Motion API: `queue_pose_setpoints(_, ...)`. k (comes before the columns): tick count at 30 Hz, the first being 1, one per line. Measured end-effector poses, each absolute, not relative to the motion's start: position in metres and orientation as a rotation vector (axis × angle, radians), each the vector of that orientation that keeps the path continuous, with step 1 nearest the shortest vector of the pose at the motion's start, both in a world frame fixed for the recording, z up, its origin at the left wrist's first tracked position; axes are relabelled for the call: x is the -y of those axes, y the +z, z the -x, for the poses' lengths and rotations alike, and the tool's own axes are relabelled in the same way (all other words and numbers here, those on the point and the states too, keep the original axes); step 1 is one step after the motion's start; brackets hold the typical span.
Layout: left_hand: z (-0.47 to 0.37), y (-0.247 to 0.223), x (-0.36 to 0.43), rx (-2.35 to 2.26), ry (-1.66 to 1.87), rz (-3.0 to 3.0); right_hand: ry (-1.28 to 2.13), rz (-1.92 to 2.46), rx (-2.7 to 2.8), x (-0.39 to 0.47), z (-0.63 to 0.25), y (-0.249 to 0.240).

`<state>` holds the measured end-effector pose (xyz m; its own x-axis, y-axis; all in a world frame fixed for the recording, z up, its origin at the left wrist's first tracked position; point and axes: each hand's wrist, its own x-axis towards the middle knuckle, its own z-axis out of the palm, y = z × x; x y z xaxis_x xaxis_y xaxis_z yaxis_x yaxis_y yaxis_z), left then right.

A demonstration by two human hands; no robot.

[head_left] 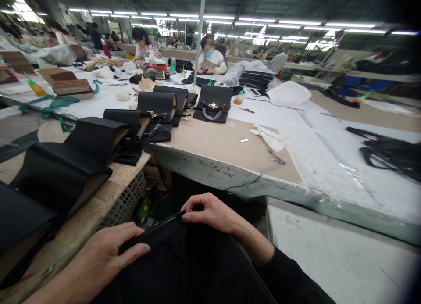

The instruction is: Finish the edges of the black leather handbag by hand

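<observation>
A soft black fabric piece [184, 260] spreads across the lower middle, close to my body; its exact kind does not show. Along its far edge runs a thin pale line. My right hand [210, 212] pinches that edge between thumb and index finger. At the left, my left hand [110, 249] grips the same edge, with the thumb on the near side and the fingers over the far side. Left of my hands, black flap-front handbags [62, 172] stand in a row on a worn wooden board [101, 201].
A grey plastic crate [126, 201] sits under the board. Ahead, the long worktable [213, 152] bears another black handbag [213, 100], a glue bottle [240, 96], white cloth [269, 137] and a cord [259, 177]. Black straps [384, 152] lie at right. A masked person [210, 60] works beyond.
</observation>
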<state>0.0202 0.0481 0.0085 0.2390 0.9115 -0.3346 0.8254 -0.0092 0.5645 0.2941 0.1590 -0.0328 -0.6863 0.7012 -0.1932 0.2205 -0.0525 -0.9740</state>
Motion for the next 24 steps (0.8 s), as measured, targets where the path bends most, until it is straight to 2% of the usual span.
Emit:
queue_pose_setpoints(10,-0.024,0.010,-0.051,-1.562,0.204,-1.784,1.867,0.940,1.796,-0.159,-0.296,-0.032)
queue_pose_setpoints(24,-0.016,-0.001,-0.054,-1.522,0.182,-1.820,1.837,0.538,1.969,-0.164,-0.310,-0.027)
